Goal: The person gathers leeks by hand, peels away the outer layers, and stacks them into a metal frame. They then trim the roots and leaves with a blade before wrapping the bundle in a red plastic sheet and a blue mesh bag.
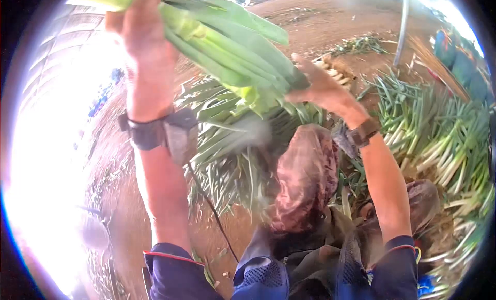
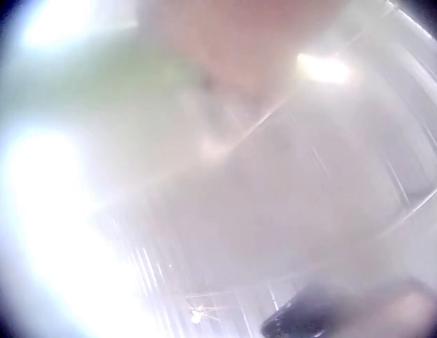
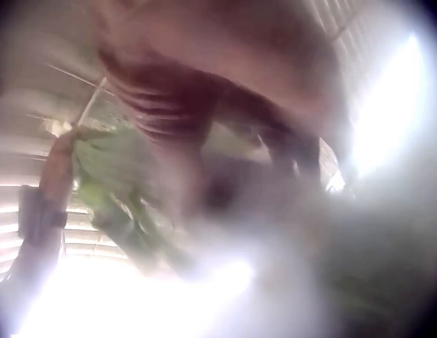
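L hand [image 1: 144,31] grips the leek bunch [image 1: 227,52], held up over more leeks [image 1: 222,147]. R hand [image 1: 330,93], fingers spread, is at the leaf tips; touch prob. but blurry. Seems the lifting step; next needs leaves kept tidy.

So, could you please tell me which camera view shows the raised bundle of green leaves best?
The head view: there the bundle of green leaves shows large, with separate leaves distinct. The right wrist view shows part of it, blurred; the left wrist view gives only a green smear.
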{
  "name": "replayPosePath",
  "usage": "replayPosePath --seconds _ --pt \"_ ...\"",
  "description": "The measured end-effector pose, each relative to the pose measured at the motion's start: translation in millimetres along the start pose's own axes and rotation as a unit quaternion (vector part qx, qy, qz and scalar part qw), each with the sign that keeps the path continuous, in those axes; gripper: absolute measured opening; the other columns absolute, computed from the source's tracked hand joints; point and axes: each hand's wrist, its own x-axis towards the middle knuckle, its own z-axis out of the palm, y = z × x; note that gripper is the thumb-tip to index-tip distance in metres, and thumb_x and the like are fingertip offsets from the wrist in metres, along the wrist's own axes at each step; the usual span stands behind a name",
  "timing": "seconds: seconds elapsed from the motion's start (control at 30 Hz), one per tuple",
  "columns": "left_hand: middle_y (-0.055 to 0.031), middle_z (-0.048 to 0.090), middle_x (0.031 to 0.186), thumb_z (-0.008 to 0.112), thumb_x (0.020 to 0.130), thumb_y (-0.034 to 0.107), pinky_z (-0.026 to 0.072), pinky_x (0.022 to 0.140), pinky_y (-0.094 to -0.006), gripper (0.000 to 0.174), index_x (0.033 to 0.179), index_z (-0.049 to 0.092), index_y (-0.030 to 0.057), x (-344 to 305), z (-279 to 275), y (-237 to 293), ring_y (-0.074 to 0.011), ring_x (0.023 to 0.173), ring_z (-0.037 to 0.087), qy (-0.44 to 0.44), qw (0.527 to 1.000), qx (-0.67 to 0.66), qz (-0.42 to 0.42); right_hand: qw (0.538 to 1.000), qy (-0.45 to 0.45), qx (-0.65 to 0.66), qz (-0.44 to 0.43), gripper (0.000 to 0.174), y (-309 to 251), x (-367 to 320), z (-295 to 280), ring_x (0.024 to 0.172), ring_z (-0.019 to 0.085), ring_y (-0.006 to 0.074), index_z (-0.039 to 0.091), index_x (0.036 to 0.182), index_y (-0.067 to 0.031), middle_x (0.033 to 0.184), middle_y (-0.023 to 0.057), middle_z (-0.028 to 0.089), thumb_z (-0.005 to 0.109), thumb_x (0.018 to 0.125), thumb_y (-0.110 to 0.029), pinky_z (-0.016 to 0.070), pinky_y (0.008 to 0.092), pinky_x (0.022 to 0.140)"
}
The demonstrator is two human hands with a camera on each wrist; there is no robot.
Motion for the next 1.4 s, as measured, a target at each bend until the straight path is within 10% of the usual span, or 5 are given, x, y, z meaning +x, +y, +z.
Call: replayPosePath --seconds 0.33,0.43,0.73,1.17,1.4 --pt "-0.0111 0.064 0.091 0.071 0.086 0.011 0.0489 0.066 -0.0267 0.035 0.115 0.054 -0.0012 -102.3 125.5 -39.1 -0.0139 0.076 0.061 -0.176 0.961 -0.212 -0.017 0.988 0.065 0.063 -0.129 0.049 -203.0 -75.4 -54.5 0.087 0.064 0.0205 0.054 0.124 0.0064 0.101 0.0144 0.066 0.073 0.087 -0.020 0.0571 0.0342 0.077" --pt "-0.0165 0.066 0.098 0.069 0.082 0.010 0.0583 0.079 -0.0383 0.052 0.125 0.044 -0.0025 -171.6 211.1 -45.2 -0.0276 0.090 0.069 0.020 0.973 0.225 0.058 0.979 0.140 -0.043 -0.141 0.039 -193.8 -90.3 -81.7 0.074 0.064 0.0166 0.060 0.115 0.0073 0.089 0.0101 0.067 0.073 0.088 -0.018 0.0574 0.0318 0.065" --pt "-0.0120 0.065 0.116 0.089 0.071 0.012 0.0552 0.091 -0.0345 0.082 0.137 0.043 0.0008 -200.9 180.5 -30.3 -0.0202 0.098 0.067 -0.543 0.754 -0.196 -0.312 0.964 -0.054 0.227 -0.124 0.034 -113.7 -96.5 -142.6 0.078 0.070 0.0184 0.066 0.108 0.0025 0.090 0.0112 0.069 0.076 0.087 -0.022 0.0600 0.0313 0.070" --pt "-0.0132 0.073 0.088 0.068 0.079 0.006 0.0577 0.070 -0.0347 0.035 0.114 0.061 0.0034 -73.1 100.0 28.1 -0.0245 0.076 0.071 -0.189 0.970 0.153 -0.011 0.964 -0.058 0.166 -0.201 0.076 -132.7 -66.0 -139.7 0.116 0.057 0.0302 0.047 0.138 0.0041 0.125 0.0203 0.056 0.074 0.086 -0.045 0.0505 0.0458 0.097" --pt "-0.0152 0.072 0.087 0.066 0.079 0.006 0.0564 0.072 -0.0380 0.037 0.116 0.060 0.0037 3.4 7.2 125.9 -0.0284 0.078 0.070 -0.056 0.834 0.484 0.258 0.979 0.051 0.181 -0.083 0.057 54.8 10.3 -152.3 0.117 0.062 0.0252 0.057 0.127 -0.0007 0.126 0.0184 0.062 0.072 0.088 -0.039 0.0508 0.0388 0.100"
